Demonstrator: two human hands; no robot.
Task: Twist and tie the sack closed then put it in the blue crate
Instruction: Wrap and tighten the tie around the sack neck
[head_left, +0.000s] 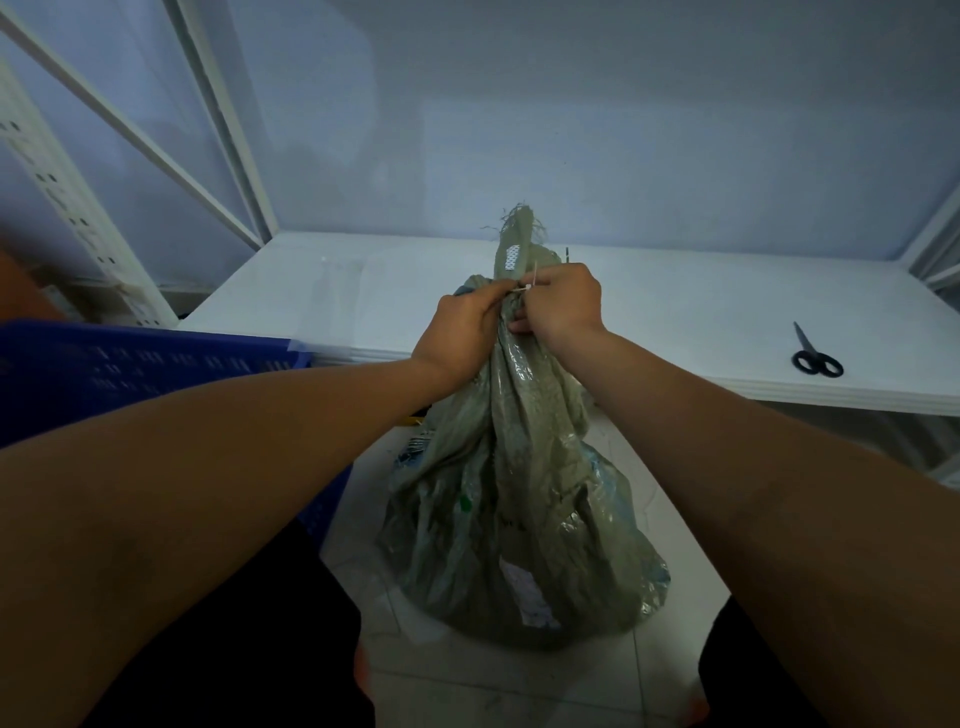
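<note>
The sack (519, 519) stands on the tiled floor (467, 686) between my legs. Its body is slumped wide and its neck is gathered up to a frayed tip. My left hand (462, 322) is curled round the twisted neck. My right hand (563, 301) pinches a thin white tie (529, 283) against it, just beside the left fingers.

I can't tell whether the tie is fully cinched, and that is my main worry. If my left grip loosens first, I'd expect the twist to spring back and the mouth to open. The tie is small and slick-looking, so it could slip out of my right pinch, or bite on only part of the bunched fabric and slide off later. The lift is the other risk: the sack looks bulky and floppy, so carried by the neck alone it may strain the tie or snag on the crate's rim.

Through the sack's thin weave I make out bluish wrapping, a green spot and a pale label low down. I can't say what the items are.

The blue crate (156, 358) sits to my left, near the sack but not touching it. My left arm hides most of its inside, so I can't tell whether it holds anything.

Beyond, scissors (816, 358) lie on the white shelf (363, 291), well apart from both hands.
</note>
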